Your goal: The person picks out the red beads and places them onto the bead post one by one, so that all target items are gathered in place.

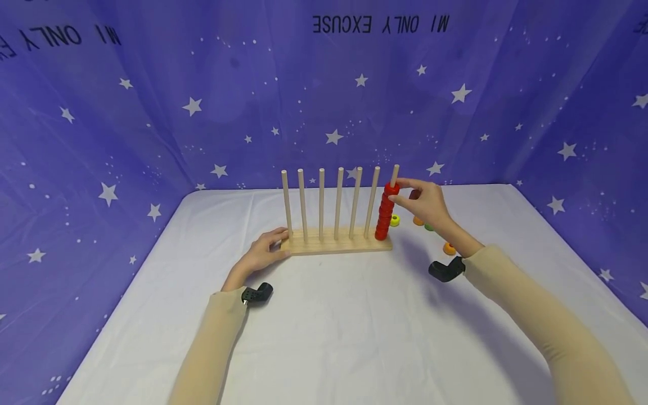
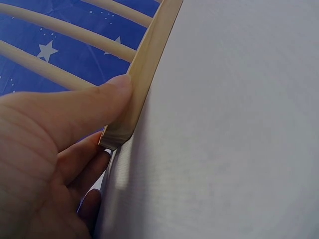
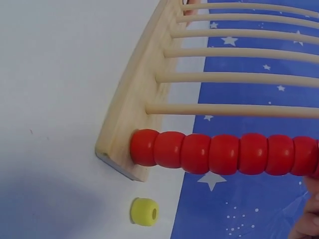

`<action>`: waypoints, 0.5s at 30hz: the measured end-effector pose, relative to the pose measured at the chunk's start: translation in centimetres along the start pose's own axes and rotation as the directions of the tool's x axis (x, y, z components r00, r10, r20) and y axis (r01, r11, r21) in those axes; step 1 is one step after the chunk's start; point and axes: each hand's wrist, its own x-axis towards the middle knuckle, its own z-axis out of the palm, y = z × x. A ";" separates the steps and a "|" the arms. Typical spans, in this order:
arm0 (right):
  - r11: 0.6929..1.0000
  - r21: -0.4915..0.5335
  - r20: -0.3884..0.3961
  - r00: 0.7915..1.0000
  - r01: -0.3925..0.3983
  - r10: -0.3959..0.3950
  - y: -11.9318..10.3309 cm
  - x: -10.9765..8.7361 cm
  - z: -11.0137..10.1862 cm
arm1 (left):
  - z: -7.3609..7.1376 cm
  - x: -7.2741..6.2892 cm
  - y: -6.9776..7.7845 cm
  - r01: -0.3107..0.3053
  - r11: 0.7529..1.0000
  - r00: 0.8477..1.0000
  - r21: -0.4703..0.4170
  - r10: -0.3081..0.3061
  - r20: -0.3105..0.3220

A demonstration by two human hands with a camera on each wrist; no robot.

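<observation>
A wooden peg rack (image 1: 334,246) stands on the white table, with a row of upright dowels along its base. Several red beads (image 3: 224,153) are stacked on the rightmost dowel, while the other dowels are bare. My right hand (image 1: 427,205) pinches the top red bead (image 1: 391,189) between thumb and fingers, with the dowel's tip sticking up through it. At the rack's left end, my left hand (image 1: 260,251) grips the base. In the left wrist view its thumb (image 2: 112,94) presses the front edge and the fingers lie behind the end.
A yellow bead (image 3: 144,211) lies just beyond the rack's right end. Further right are an orange bead (image 1: 418,221), a green bead (image 1: 430,227) and another orange bead (image 1: 449,248) near my right wrist. A blue star-printed cloth (image 1: 283,112) hangs behind and beside the table.
</observation>
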 end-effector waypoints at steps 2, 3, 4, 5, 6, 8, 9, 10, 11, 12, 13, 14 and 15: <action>1.000 0.013 0.024 1.000 -0.006 0.006 0.4 -0.2 0.3 | 0.0 -0.1 -0.2 0.005 1.000 1.000 0.006 -0.005 -0.004; 1.000 0.019 0.035 0.999 -0.008 0.007 0.6 -0.2 0.4 | 0.0 -0.2 -0.2 0.004 1.000 1.000 0.005 -0.004 -0.011; 1.000 0.026 0.047 0.999 -0.010 0.009 0.8 -0.3 0.5 | 0.0 -0.2 -0.3 -0.003 1.000 1.000 0.007 0.003 -0.017; 1.000 0.027 0.059 0.998 -0.011 0.010 1.0 -0.4 0.5 | 0.0 -0.1 -0.4 -0.012 1.000 1.000 0.001 0.012 -0.021; 1.000 0.026 0.070 0.997 -0.014 0.012 1.4 -0.6 0.5 | 0.1 0.0 -0.5 -0.033 0.999 0.999 -0.008 0.032 -0.023; 1.000 0.015 0.087 0.996 -0.002 0.001 2.2 -1.1 0.3 | 0.3 0.3 -0.6 -0.078 0.997 0.997 -0.026 0.077 -0.022; 1.000 0.004 0.092 0.996 0.005 -0.005 2.6 -1.4 0.2 | 0.4 0.4 -0.7 -0.093 0.995 0.996 -0.041 0.092 -0.017; 1.000 -0.008 0.098 0.995 0.010 -0.009 3.0 -1.7 0.1 | 0.4 0.5 -0.7 -0.101 0.993 0.995 -0.053 0.101 -0.004; 1.000 -0.026 0.104 0.994 0.018 -0.016 3.4 -2.0 0.0 | 0.3 0.4 -0.7 -0.100 0.993 0.995 -0.067 0.101 0.011; 0.999 -0.043 0.105 0.994 0.026 -0.021 3.8 -2.3 0.0 | 0.2 0.3 -0.7 -0.094 0.993 0.995 -0.071 0.096 0.025; 0.998 -0.059 0.103 0.994 0.035 -0.029 4.2 -2.6 -0.1 | -0.1 0.1 -0.6 -0.079 0.994 0.996 -0.071 0.082 0.039; 0.996 -0.082 0.099 0.994 0.045 -0.036 4.5 -2.9 -0.1 | -0.4 -0.2 -0.5 -0.068 0.996 0.996 -0.065 0.071 0.053; 0.993 -0.105 0.094 0.995 0.053 -0.043 4.8 -3.1 -0.2 | -0.7 -0.5 -0.5 -0.062 0.997 0.996 -0.054 0.065 0.064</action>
